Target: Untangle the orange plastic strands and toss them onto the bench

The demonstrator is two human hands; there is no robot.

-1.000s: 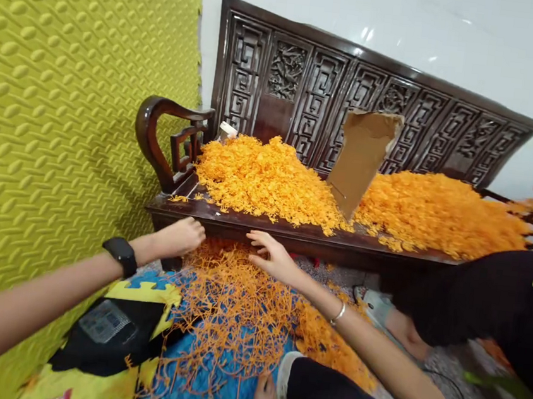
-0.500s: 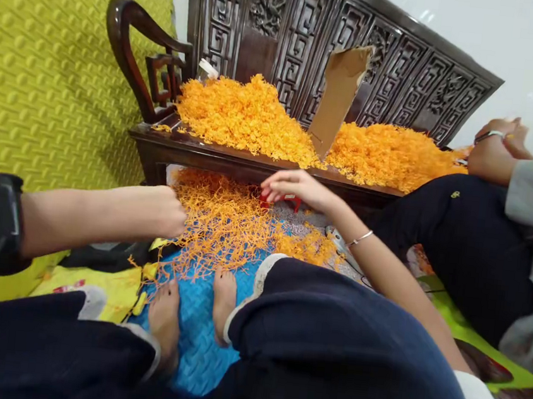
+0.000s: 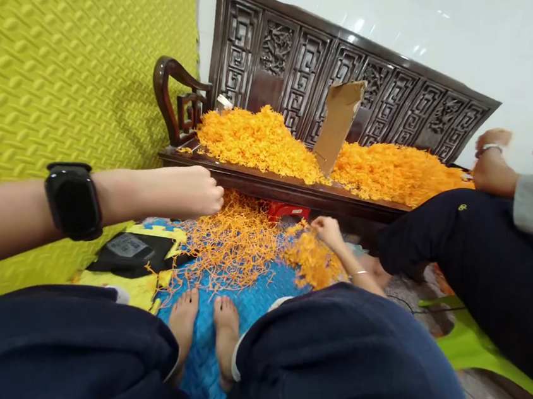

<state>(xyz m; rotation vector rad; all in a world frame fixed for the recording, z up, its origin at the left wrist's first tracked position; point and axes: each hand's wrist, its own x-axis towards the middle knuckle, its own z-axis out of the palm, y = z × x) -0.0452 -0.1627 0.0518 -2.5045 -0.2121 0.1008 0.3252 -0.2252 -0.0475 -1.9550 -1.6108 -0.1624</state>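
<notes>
My left hand (image 3: 203, 191), with a black watch on its wrist, is closed in a fist in front of the bench edge. Whatever it may hold is hidden. My right hand (image 3: 329, 233) is low over the floor with its fingers curled together, beside a small heap of orange frilly pieces (image 3: 317, 262). Something small may be in its fingertips, but I cannot make it out. Between the hands, a tangle of thin orange strands (image 3: 237, 247) covers the floor. On the bench lies a large pile of small orange flower-like pieces (image 3: 258, 138).
A dark carved wooden bench (image 3: 231, 173) spans the front. A cardboard piece (image 3: 335, 127) stands between that pile and a second orange pile (image 3: 388, 174). A red stool (image 3: 289, 211) sits beneath. Another person's leg (image 3: 454, 225) and a green stool (image 3: 474, 348) are at right.
My right hand has dropped from near the bench edge to the small floor heap, and its fingers have curled in. My left fist has shifted right and up. The view has shifted.
</notes>
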